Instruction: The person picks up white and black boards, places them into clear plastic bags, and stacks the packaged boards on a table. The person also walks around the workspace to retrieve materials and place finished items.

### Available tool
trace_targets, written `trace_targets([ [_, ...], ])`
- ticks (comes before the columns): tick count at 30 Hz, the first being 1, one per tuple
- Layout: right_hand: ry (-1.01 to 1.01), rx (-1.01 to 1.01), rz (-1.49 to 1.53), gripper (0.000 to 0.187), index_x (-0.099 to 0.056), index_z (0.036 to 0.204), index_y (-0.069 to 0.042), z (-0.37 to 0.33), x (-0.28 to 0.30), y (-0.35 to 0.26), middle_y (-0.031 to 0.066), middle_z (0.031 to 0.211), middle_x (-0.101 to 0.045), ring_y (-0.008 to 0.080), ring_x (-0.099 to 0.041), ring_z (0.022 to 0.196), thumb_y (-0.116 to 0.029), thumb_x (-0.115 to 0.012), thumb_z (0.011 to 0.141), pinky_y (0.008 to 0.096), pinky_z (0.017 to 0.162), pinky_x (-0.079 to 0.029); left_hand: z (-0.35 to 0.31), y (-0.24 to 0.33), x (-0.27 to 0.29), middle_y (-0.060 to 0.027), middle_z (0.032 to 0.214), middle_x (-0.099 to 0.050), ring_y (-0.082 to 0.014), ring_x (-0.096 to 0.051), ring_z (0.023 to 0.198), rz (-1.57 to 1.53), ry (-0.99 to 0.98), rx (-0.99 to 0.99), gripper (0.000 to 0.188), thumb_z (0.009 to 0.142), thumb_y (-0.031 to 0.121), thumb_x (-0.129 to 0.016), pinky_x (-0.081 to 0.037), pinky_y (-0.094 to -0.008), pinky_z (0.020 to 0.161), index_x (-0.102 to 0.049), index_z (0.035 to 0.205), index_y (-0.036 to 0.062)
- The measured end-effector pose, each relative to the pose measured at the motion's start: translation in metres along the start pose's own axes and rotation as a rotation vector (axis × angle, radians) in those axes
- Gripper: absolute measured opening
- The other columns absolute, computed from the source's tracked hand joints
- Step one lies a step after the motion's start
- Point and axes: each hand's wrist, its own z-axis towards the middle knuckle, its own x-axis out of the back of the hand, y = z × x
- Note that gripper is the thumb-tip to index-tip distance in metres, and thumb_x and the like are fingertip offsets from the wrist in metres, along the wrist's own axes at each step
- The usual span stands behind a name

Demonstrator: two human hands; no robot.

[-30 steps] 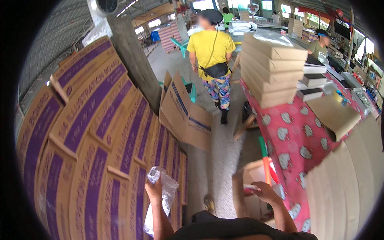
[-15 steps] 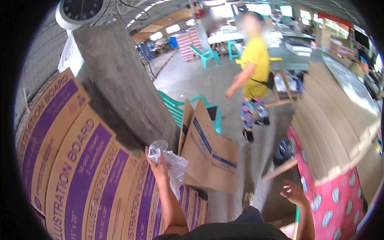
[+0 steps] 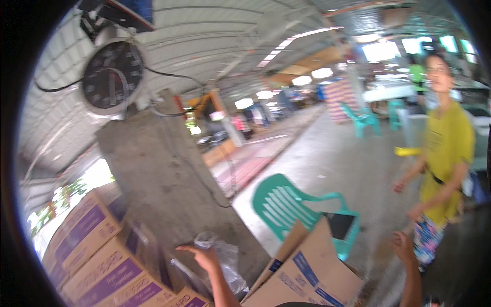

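Observation:
My left hand (image 3: 205,259) is raised near the concrete pillar at lower middle-left, one finger pointing left. A crumpled clear plastic bag (image 3: 231,263) hangs against its right side and seems gripped, though the grip itself is partly hidden. Off to the right, my right hand (image 3: 404,246) is lifted with its fingers curled in, and nothing shows in it. Between my arms a folded brown cardboard sheet (image 3: 312,271) with blue print leans upright. Printed brown cartons (image 3: 97,271) with purple bands are stacked to the left of my left hand.
The concrete pillar (image 3: 163,169) rises at left, with a round dial scale (image 3: 113,77) and loose cables above. A green plastic chair (image 3: 286,204) holding a dark flat object stands behind the cardboard. A person in yellow (image 3: 447,143) is close by on the right.
My view has swung up and left. The plastic bag has moved along with my left hand. My right hand has risen and its fingers have curled. The person in yellow appears nearer.

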Motion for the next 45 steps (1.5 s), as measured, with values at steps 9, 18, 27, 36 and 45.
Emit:
trace_targets([
  [9,-0.450,0.179,0.329,0.035,-0.055,0.095,0.004,0.214,-0.092,-0.003,0.0101,0.072,-0.061,0.0171,-0.060,0.065,-0.001,-0.067,0.062,0.0286,0.058,-0.048,-0.004,0.017,0.004,-0.0252,0.084,-0.059,-0.0346,-0.061,0.065,-0.005,0.044,0.194,0.110,0.067,0.018,-0.065,-0.049,-0.0392,0.055,0.026,0.129,0.0186],
  [18,-0.917,0.420,0.293,0.040,-0.054,0.102,0.004,0.323,-0.145,-0.021,0.0122,0.079,-0.062,0.0171,-0.060,0.069,-0.005,-0.067,0.066,0.0283,0.063,-0.048,-0.076,0.089,0.023,-0.0160,0.081,-0.060,-0.0214,-0.059,0.056,-0.077,0.079,0.382,0.047,0.073,0.030,-0.064,-0.047,-0.0318,0.043,-0.052,0.111,0.0039],
  [27,-1.159,0.551,0.313,0.040,-0.056,0.101,0.003,0.326,-0.106,-0.023,0.0119,0.084,-0.063,0.0182,-0.060,0.076,-0.016,-0.069,0.068,0.0301,0.067,-0.048,-0.190,0.078,0.060,-0.0064,0.067,-0.058,-0.0129,-0.054,0.057,0.054,0.331,0.462,0.032,0.076,0.030,-0.061,-0.041,-0.0305,0.049,-0.061,0.079,-0.0018],
  [36,-1.319,0.498,0.390,0.038,-0.055,0.103,0.002,0.342,-0.069,-0.003,0.0126,0.088,-0.062,0.0195,-0.060,0.077,-0.015,-0.067,0.071,0.0295,0.065,-0.049,-0.230,0.150,0.058,0.0028,0.059,-0.048,-0.0059,-0.039,0.052,-0.152,0.320,0.456,0.029,0.078,0.030,-0.060,-0.033,-0.0265,0.045,-0.057,0.069,0.0032],
  [45,-1.177,0.503,0.425,0.038,-0.054,0.106,-0.003,0.355,-0.051,0.028,0.0093,0.094,-0.061,0.0165,-0.059,0.081,-0.019,-0.066,0.074,0.0293,0.068,-0.048,-0.257,0.190,-0.005,-0.0086,0.084,-0.060,-0.0169,-0.058,0.070,-0.513,-0.159,0.529,0.029,0.082,0.025,-0.056,-0.047,-0.0289,0.061,-0.058,0.097,-0.0004],
])
